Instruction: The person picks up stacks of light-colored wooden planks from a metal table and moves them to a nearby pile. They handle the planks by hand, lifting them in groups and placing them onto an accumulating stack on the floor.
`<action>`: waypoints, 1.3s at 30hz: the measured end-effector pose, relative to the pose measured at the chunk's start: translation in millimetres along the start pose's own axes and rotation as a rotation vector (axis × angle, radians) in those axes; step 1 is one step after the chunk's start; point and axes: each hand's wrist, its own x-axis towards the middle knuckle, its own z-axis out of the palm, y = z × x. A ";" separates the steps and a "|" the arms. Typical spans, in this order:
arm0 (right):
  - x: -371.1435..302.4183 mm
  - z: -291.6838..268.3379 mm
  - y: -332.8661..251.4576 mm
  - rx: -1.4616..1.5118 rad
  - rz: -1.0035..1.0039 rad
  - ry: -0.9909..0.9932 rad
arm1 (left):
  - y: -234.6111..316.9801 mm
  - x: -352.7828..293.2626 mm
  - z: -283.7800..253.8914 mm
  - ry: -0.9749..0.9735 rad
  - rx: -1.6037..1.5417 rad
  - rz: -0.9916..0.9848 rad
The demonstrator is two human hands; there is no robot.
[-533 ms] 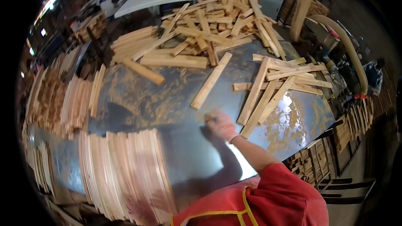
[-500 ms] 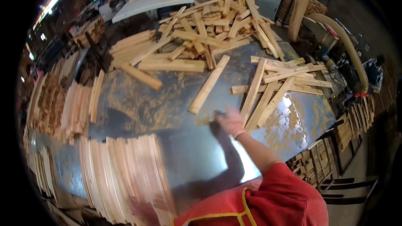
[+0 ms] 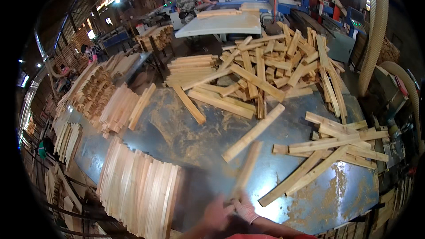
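Note:
In front of me, my right hand (image 3: pixel 245 210), in a pale glove, is closed round the near end of a wooden strip (image 3: pixel 251 161). The strip points away from me over the metal table and is smeared by motion. Close beside that end is my left hand (image 3: pixel 216 213), bare-looking and blurred; whether its fingers grip the strip does not show. To the left stands a tight row of wooden strips (image 3: pixel 137 190), set side by side. Another single strip (image 3: pixel 253 132) lies slantwise just beyond the held one.
A loose pile of strips (image 3: pixel 336 139) lies to the right, with a larger heap (image 3: pixel 274 62) at the back. Sawdust streaks the metal table (image 3: pixel 212 144). More stacked strips (image 3: pixel 117 110) stand far left. Hoses (image 3: pixel 374 31) rise at right; a person (image 3: pixel 190 4) is beyond the white table (image 3: pixel 217 26).
My right hand has taken a strip from the right pile and drawn it toward me. My left hand has come from the row of strips to beside it. The view has tilted up.

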 end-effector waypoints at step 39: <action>131.9 -205.5 -82.4 -1.110 -0.116 -0.838 | -115.8 -22.4 70.4 0.470 0.504 -0.056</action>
